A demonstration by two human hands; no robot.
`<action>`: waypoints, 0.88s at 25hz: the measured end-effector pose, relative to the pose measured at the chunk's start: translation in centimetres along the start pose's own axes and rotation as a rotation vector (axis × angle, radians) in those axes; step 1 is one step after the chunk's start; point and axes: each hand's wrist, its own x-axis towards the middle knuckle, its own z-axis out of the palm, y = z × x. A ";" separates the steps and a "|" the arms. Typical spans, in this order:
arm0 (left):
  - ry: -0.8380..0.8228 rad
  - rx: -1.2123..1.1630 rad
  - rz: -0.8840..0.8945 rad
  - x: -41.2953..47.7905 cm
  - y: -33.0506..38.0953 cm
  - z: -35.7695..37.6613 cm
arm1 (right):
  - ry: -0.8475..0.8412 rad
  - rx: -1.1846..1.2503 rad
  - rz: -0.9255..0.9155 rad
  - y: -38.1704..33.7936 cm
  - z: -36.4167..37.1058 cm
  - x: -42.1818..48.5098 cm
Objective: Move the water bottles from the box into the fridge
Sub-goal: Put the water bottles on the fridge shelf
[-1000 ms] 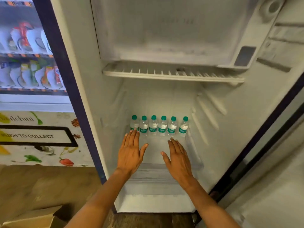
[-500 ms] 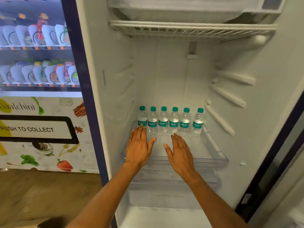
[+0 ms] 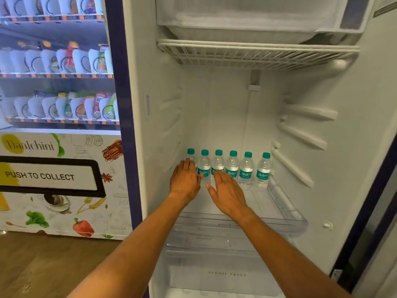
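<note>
Bisleri water bottles [image 3: 246, 168] on fridge tray [image 3: 286, 204], left hand [image 3: 184, 181], right hand [image 3: 227, 192], grips spread

Leftmost bottle [image 3: 191, 152]: label and lower body hidden behind left hand [image 3: 185, 181]. Third bottle [image 3: 218, 161]: label half covered by right hand [image 3: 228, 191]. Fingertip contact with either: cannot tell. Freezer compartment [image 3: 247, 16] cut by top edge. Vending machine [image 3: 60, 147] cut by left edge; price tags [image 3: 64, 121] too small to read.

Both arms stretch forward, left hand [image 3: 185, 181] and right hand [image 3: 228, 193] palm-down, fingers straight, side by side before the left half of the bottle row [image 3: 246, 169].
</note>
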 end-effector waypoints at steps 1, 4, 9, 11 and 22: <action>0.012 0.021 0.018 0.2 0.0 0.0 | 0.010 -0.004 -0.005 -0.1 0.1 0.7; 0.042 0.076 0.065 0.2 0.0 -0.6 | 0.027 0.003 -0.016 -0.1 0.3 2.8; 0.198 0.181 0.146 -1.1 0.6 -5.1 | 0.045 0.038 -0.017 -0.4 0.4 5.7; 0.345 0.219 0.230 -2.1 1.2 -8.8 | 0.038 0.042 0.029 -0.5 0.4 6.7; 0.625 0.537 0.635 -2.6 -4.6 -21.1 | -0.021 0.166 0.023 -1.8 1.6 6.4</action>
